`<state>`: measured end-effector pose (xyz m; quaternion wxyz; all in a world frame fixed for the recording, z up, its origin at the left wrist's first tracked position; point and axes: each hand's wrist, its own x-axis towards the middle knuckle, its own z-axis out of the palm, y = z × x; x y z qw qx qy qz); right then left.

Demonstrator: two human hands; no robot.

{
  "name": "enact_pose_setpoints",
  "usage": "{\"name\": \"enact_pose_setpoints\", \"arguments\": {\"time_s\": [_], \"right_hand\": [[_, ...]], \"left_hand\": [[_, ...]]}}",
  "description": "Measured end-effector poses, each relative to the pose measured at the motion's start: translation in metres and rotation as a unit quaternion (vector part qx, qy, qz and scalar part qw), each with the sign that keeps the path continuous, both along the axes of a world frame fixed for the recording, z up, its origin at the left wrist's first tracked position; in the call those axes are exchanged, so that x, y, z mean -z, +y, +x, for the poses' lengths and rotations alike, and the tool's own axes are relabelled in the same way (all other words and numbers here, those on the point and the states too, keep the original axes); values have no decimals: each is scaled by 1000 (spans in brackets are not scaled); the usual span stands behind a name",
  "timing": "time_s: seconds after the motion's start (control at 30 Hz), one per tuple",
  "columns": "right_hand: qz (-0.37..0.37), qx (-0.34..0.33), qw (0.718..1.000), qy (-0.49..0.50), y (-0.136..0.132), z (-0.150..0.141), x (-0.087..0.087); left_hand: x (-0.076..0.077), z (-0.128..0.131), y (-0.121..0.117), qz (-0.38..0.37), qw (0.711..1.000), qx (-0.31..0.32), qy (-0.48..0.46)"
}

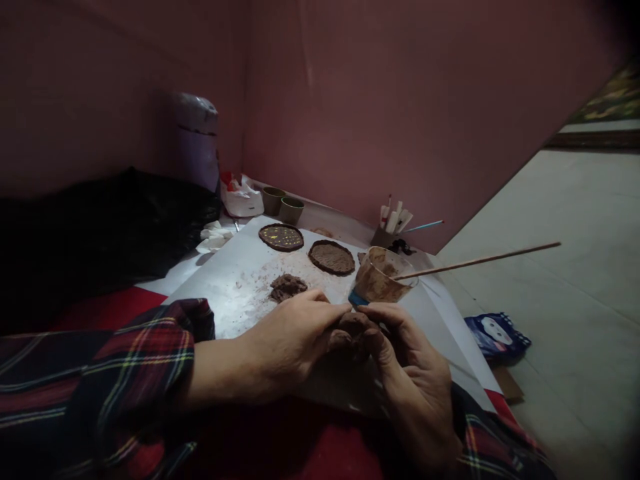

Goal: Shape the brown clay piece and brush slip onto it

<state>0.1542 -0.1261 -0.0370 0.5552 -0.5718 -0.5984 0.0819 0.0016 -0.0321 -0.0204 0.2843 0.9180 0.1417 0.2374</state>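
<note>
1. A dark brown, rounded clay lump (pixel 354 325) is held between both hands, above the near part of a broad white sheet (pixel 220 277).
2. By the left hand (pixel 295 333) the lump is gripped from the left, with the fingers narrowed on it; how far they are wrapped underneath cannot be told.
3. By the right hand (pixel 417 370) it is pinched from the opposite side, thumb and forefinger brought in close.
4. Just behind the fingertips, a clear, brown-smeared cup (pixel 383 280) is placed, so only a narrow gap is left on that side. A thin wooden stick (pixel 480 262) is leaned in it and is seen slanting past the sheet's right edge, across the pale tiled floor (pixel 560 227).
5. Beyond the left hand, a crumbly brown clay heap (pixel 288 287) is surrounded by scattered crumbs; more room is offered leftward, up to the sheet's slanting left edge.
6. Farther back, a rimmed brown disc with yellow specks (pixel 281 237) and a plain rimmed brown disc (pixel 331 259) are laid side by side, slightly apart.
7. The far side is bounded by a pink wall (pixel 400 100); at the left, a red surface (pixel 125 310) is overlapped by the sheet.
</note>
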Motion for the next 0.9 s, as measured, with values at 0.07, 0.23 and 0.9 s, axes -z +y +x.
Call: {"name": "enact_pose_setpoints", "arguments": {"time_s": [0.07, 0.23, 0.9], "right_hand": [[-2, -16, 1000, 1, 0, 0, 0], [15, -10, 999, -30, -1, 0, 0], [-65, -32, 983, 169, -2, 3, 2]], "left_hand": [[0, 0, 0, 10, 1000, -16, 14], [-2, -2, 0, 37, 999, -18, -15], [-7, -3, 0, -235, 962, -43, -133]]}}
